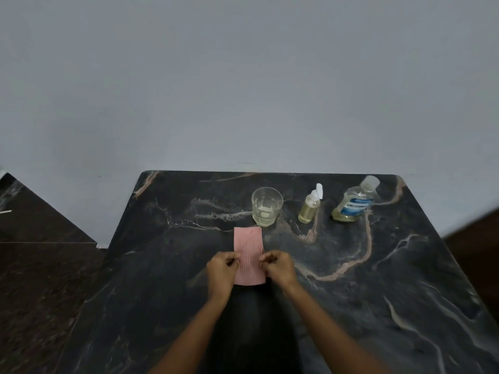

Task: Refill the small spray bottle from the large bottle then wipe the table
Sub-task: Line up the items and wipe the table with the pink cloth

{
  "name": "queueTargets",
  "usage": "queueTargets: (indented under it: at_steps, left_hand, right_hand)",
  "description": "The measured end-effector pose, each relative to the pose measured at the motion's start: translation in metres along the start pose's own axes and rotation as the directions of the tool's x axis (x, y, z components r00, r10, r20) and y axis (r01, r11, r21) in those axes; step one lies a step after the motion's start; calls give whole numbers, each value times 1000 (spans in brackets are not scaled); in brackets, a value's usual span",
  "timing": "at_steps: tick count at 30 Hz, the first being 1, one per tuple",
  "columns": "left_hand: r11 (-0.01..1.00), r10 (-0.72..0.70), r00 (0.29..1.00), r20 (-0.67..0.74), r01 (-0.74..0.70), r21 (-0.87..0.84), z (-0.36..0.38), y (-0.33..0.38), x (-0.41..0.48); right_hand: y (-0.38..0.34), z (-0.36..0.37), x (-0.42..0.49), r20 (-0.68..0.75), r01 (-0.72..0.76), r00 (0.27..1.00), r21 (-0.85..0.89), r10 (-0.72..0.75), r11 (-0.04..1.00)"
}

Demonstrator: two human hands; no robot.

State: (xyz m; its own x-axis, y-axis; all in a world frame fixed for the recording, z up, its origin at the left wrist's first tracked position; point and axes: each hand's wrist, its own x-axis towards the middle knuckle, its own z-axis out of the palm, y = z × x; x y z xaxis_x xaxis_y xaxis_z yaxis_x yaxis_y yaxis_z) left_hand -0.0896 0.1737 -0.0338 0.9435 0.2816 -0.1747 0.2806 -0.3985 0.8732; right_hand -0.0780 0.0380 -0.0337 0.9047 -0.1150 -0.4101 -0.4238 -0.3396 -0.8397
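A pink cloth (248, 248) lies flat on the dark marble table (351, 279), folded into a narrow strip. My left hand (221, 268) pinches its left edge and my right hand (278, 267) pinches its right edge, near the strip's near end. Behind the cloth, to the right, stands the small spray bottle (310, 206) with pale yellow liquid and a white nozzle. The large bottle (355, 202), with a blue label, a clear cap and a little yellowish liquid, stands further right near the back edge.
A clear drinking glass (266, 206) holding a little liquid stands just behind the cloth's far end. A grey wall rises behind the table. A dark stone ledge (32, 211) lies to the left, below table level.
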Motion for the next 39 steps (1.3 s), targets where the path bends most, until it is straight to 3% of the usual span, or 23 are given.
queueTargets:
  at_steps: [11, 21, 32, 35, 39]
  left_hand:
    - [989, 138, 973, 183, -144, 21, 59, 17, -71]
    - [959, 189, 878, 439, -261, 110, 123, 24, -127]
    - [945, 173, 831, 529, -291, 148, 144, 20, -145]
    - [930, 209, 846, 490, -327, 168, 136, 18, -142]
    - [880, 298, 867, 398, -412, 238, 114, 8, -130]
  right_hand:
    - [58, -82, -57, -197, 10, 980, 17, -6, 1000]
    - [120, -142, -98, -349, -133, 931, -66, 102, 989]
    - [141, -164, -113, -342, -173, 933, -162, 109, 972]
    - [139, -162, -118, -352, -153, 934, -248, 58, 957]
    - [136, -150, -122, -326, -10, 926, -524, -189, 851]
